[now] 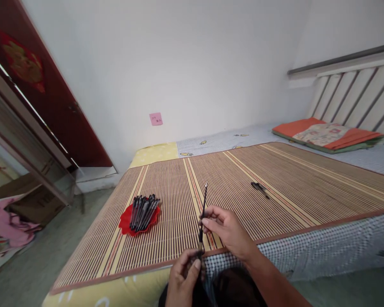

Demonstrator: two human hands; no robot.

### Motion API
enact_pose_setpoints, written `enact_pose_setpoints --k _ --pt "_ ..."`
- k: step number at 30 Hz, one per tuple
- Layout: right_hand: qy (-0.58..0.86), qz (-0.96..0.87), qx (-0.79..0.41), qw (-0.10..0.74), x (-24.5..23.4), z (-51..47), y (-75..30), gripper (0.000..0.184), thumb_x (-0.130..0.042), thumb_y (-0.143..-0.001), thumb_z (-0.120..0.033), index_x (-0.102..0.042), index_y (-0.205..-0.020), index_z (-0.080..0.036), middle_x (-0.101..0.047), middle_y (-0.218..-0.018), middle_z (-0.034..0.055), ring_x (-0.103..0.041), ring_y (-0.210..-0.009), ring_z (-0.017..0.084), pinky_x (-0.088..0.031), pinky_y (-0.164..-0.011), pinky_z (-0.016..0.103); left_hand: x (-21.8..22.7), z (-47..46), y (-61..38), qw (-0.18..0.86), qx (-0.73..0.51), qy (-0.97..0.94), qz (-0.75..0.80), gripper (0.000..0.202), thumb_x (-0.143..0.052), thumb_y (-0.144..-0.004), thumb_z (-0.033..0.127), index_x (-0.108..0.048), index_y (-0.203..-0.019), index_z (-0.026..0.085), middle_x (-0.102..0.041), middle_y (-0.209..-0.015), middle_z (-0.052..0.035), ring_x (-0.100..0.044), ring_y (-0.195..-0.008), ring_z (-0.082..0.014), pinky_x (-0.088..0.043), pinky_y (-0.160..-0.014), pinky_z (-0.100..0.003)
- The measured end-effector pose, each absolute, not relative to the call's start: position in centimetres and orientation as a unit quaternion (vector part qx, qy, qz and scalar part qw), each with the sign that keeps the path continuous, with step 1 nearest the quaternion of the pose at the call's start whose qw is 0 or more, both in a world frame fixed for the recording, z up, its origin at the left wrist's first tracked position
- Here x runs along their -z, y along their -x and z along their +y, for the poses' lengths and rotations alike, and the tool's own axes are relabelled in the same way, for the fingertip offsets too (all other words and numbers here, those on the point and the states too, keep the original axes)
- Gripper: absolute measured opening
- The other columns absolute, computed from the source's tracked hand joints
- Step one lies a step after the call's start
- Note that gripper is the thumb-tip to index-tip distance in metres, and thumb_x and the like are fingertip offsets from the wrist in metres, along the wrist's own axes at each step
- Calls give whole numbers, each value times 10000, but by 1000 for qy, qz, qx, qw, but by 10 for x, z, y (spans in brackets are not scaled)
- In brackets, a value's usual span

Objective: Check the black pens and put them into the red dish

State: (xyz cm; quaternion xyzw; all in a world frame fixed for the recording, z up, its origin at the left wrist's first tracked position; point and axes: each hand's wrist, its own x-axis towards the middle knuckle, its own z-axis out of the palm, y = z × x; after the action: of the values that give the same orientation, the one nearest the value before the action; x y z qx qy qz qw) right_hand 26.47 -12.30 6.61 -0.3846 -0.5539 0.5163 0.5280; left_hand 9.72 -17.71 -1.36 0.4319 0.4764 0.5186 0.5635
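My right hand [226, 229] pinches a thin black pen refill [203, 211] near its middle, its tip pointing away from me. My left hand [183, 277] is closed round the lower end of that refill, where a dark pen barrel seems to sit, partly hidden by my fingers. Both hands hover over the near edge of a striped bamboo mat [275, 179] on a bed. A red dish [125, 221] holding several black pens [142, 209] lies on the mat to the left of my hands. Two loose black pens [260, 188] lie further right.
An orange pillow [326, 134] lies at the bed's far right by a slatted headboard [355, 96]. A pink sticky note [155, 119] is on the white wall. On the left stand a dark red door [51, 94], a glass cabinet [22, 162] and pink cloth [6, 224].
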Motion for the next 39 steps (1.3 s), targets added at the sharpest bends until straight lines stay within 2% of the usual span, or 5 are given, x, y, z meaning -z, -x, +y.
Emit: enact_pose_setpoints --k 7,18,25,33,39 --pt "359 -580 -515 519 -78 -126 -264 178 -664 -835 -357 -643 -844 -180 -600 -703 -23 -587 -666 117 -524 -673 263 17 -175 -99 657 -523 -366 402 437 -804 -712 513 -731 -964 164 -626 -638 -7 -509 -539 -110 -373 -526 -218" --pt "364 -631 -479 489 -76 -122 -259 80 -620 -865 -252 -629 -834 -178 -586 -739 -19 -587 -695 122 -493 -664 246 5 -166 -101 667 -566 -325 360 352 -825 -720 408 -735 -978 186 -620 -650 1 -550 -590 -128 -437 -601 -245" --pt "349 -615 -496 504 -92 -117 -253 120 -603 -869 -287 -629 -826 -179 -590 -711 -23 -589 -651 113 -497 -644 239 -11 -150 -99 692 -579 -251 350 409 -929 -589 362 -759 -924 202 -723 -987 -59 -657 -839 -140 -523 -765 -225" --pt "332 -645 -465 507 -95 -101 -247 225 -603 -889 -275 -711 -1054 -166 -646 -790 3 -586 -682 113 -490 -656 248 -36 -138 -105 706 -604 -194 314 466 -948 -558 303 -738 -954 172 -702 -844 -37 -608 -642 -88 -493 -568 -171" --pt "333 -623 -492 510 -101 -101 -254 307 -613 -879 -294 -713 -1140 -164 -695 -896 48 -630 -720 138 -523 -697 294 -40 -138 -105 700 -605 -207 317 440 -943 -588 280 -719 -946 159 -706 -936 -60 -639 -770 -108 -517 -670 -178"
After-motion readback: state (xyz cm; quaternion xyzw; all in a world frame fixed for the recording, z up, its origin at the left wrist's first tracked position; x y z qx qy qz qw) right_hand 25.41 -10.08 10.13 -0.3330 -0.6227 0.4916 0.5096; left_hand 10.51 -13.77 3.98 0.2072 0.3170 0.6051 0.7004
